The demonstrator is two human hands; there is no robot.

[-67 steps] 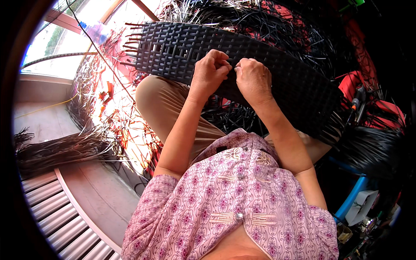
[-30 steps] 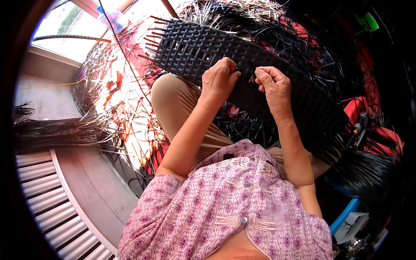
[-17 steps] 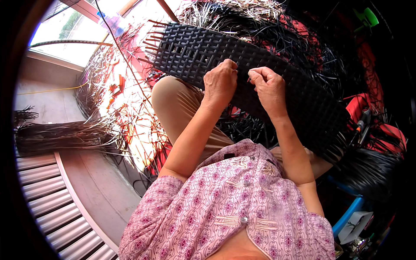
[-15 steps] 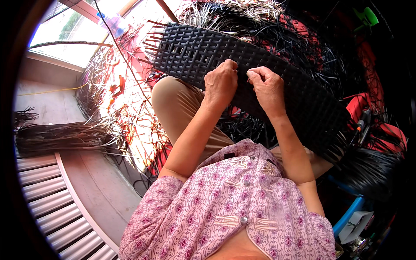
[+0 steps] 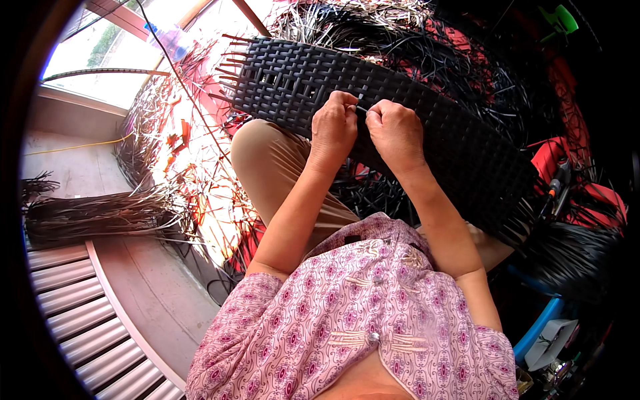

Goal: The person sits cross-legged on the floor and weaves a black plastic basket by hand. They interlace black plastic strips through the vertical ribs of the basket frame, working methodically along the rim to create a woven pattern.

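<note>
Hands met on a long black woven rattan panel [image 5: 427, 127] lying across the lap: left hand [image 5: 333, 130] and right hand [image 5: 395, 130] curled close, together pinching one thin flat strand [image 5: 361, 109]. Stiff loose strips [image 5: 230, 73] bristled from the panel's left end, above beige trousers [image 5: 273, 167].

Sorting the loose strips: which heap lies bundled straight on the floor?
The dark strip bundle at far left, laid parallel; the black strips behind the woven panel are tangled.
</note>
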